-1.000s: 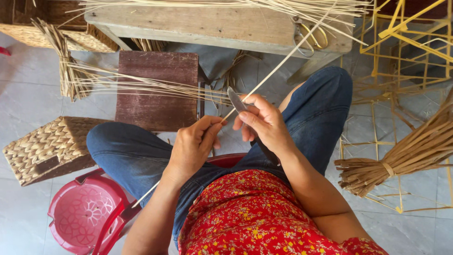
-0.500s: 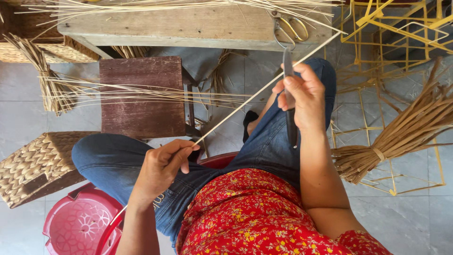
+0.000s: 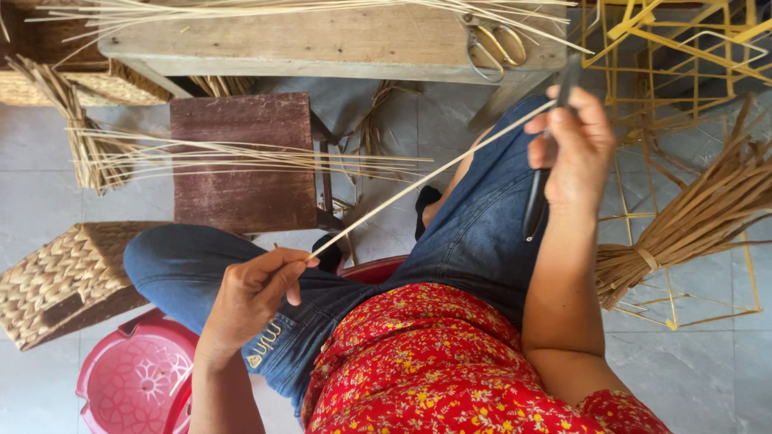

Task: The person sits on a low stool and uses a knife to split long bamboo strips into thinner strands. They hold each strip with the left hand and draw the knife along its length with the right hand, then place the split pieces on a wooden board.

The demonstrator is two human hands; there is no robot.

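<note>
Left hand low, near the lap, fingers pinched shut on the near end of a long pale reed strip. Right hand raised far right, fingers wrapped tight round a dark-handled knife, gripping the strip's far end as well. Strip stretched taut on a diagonal between both hands, likely to keep it straight against the blade. Wooden tabletop at far edge, scissors on it. Brown stool carrying loose strips, woven basket left, tied reed bundle right. Open room only above the knees.
</note>
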